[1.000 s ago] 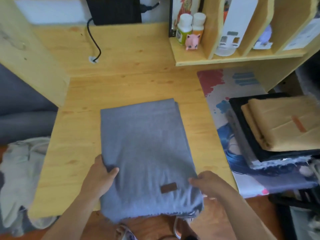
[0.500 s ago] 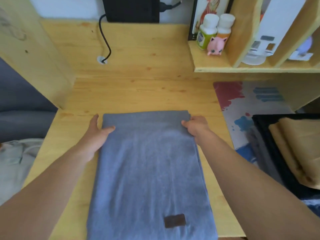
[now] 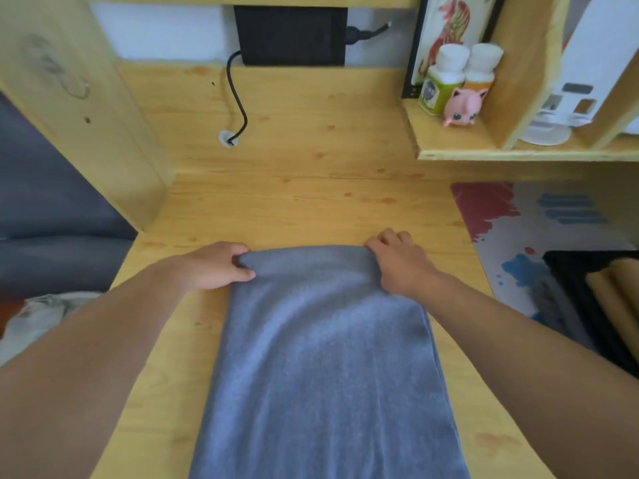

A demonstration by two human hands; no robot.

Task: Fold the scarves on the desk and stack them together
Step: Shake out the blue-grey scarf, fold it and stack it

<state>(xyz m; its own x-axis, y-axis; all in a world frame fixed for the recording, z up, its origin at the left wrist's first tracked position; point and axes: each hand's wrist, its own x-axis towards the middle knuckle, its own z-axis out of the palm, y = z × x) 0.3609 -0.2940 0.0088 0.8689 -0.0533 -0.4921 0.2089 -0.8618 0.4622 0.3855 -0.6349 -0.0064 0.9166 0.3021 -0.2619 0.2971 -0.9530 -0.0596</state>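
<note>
Grey scarf (image 3: 325, 357) lies lengthwise on desk (image 3: 294, 188). Left hand (image 3: 214, 267) and right hand (image 3: 401, 267) each have a closed grip pinching a far corner, likely to fold it toward the body. Folded stack (image 3: 608, 305) waits right.

Both hands (image 3: 216, 267) (image 3: 403, 267) grip far corners of scarf (image 3: 325, 357). Beyond grip: bare desk (image 3: 294, 202) runs to back wall. Far beyond left grip: cable (image 3: 238, 102) drops into desk hole (thin snag). Left of left grip: wooden side panel (image 3: 79, 108) walls off that side; desk edge near. Beyond and right of right grip: low shelf (image 3: 518, 154) overhangs, bottles (image 3: 442, 79) and pink figure (image 3: 461, 107) on it. Right of right grip: flat mat (image 3: 539, 216), then folded stack (image 3: 601, 299) well apart.
</note>
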